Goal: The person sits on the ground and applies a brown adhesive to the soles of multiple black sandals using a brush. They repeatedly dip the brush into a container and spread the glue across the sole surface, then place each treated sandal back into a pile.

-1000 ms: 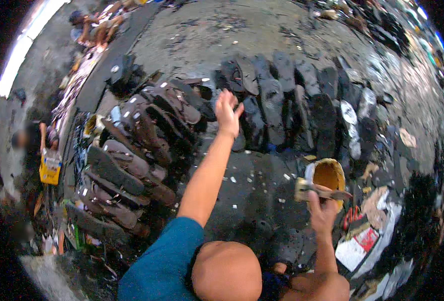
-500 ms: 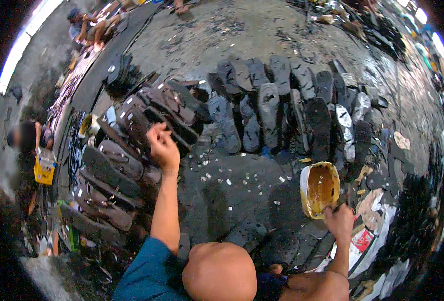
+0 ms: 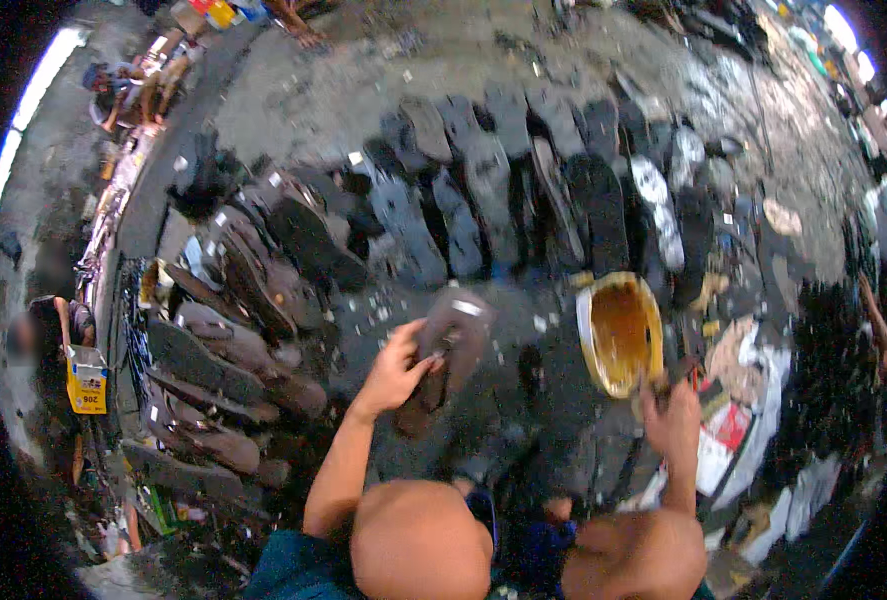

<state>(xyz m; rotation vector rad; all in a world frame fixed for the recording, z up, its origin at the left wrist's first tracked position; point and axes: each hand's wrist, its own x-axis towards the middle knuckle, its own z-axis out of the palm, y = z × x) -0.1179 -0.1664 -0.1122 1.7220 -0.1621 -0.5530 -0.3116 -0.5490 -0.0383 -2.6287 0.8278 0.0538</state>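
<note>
Over the floor in front of my knees, my left hand grips a brown flip-flop by its side, its sole tilted and slightly blurred by motion. Beside the near rim of a cut-open yellowish-white tub is my right hand. Its fingers are closed around something dark and thin that I cannot make out. Brown-yellow liquid covers the inside of the tub. To the left lie overlapping rows of brown flip-flops; beyond the tub stand rows of dark soles.
Paper and plastic scraps lie right of my right hand. At the far left a person sits near a yellow box, and another person sits farther back. Small pale chips litter the dark floor.
My left hand has come from the flip-flop rows toward the middle and now holds a brown flip-flop. My right hand stays by the tub. The whole view has shifted somewhat.
</note>
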